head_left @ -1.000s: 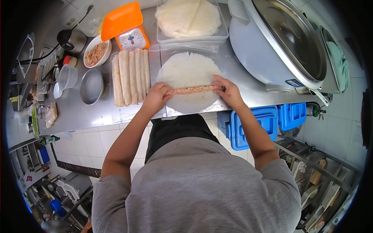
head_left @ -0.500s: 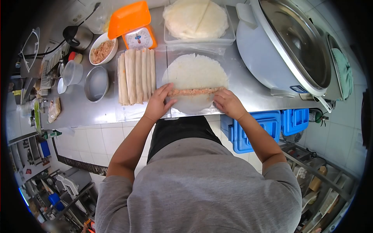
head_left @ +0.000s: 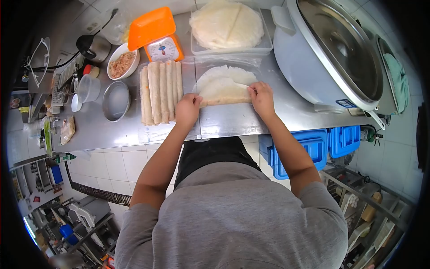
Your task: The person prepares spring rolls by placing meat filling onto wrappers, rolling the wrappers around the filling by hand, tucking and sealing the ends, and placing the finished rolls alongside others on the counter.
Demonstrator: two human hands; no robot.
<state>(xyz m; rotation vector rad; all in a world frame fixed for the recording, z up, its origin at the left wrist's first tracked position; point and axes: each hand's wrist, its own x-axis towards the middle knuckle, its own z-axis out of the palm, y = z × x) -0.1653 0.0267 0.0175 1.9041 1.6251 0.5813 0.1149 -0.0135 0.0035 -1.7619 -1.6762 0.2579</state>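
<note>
Wrapper (head_left: 224, 80) lies on the counter (head_left: 233, 122) right of the rolls (head_left: 160, 92), its folded edge (head_left: 226, 100) running crosswise to them, left grip (head_left: 188, 109) pinching the end nearer the rolls, right grip (head_left: 263, 97) the farther end

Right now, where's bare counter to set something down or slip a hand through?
Bare steel counter: beside the right hand, toward the lidded pot; and front left, between the round pan and the near edge. A strip in front of the wrapper looks open too, perhaps film-covered. Crowded: at back, orange scale, filling bowl, wrapper tray; by the left hand, rolls.
</note>
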